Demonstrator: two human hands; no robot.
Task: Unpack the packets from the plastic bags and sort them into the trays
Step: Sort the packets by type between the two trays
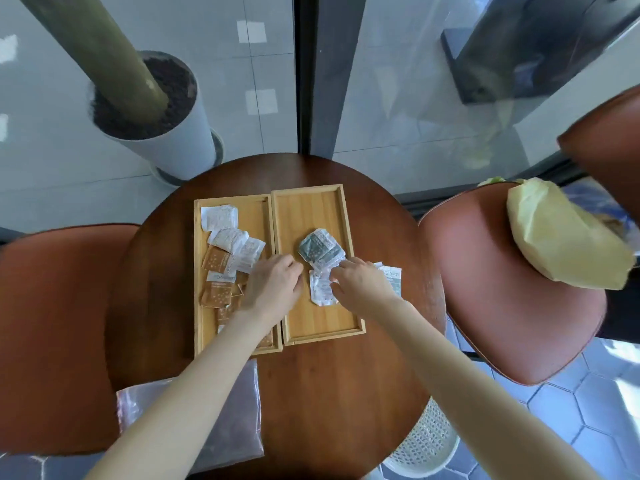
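Packets (pixel 320 252) in right tray (pixel 311 206), right hand (pixel 360 284) pinching one, left hand (pixel 273 285) curled.

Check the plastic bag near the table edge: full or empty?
Looks empty: the plastic bag lies flat under the left forearm, no packets showing through.

I see two shallow wooden trays side by side on the round table, long sides touching: the left tray (pixel 199 271) holds a loose scatter of white packets (pixel 219 217) toward its far end and orange-brown packets (pixel 216 294) nearer me. The right tray (pixel 311 206) holds a small heap of dark green packets (pixel 317 247) at mid-length with a crumpled white packet (pixel 321 292) just in front. A flattened clear plastic bag (pixel 232 420) lies at the table's near left edge.
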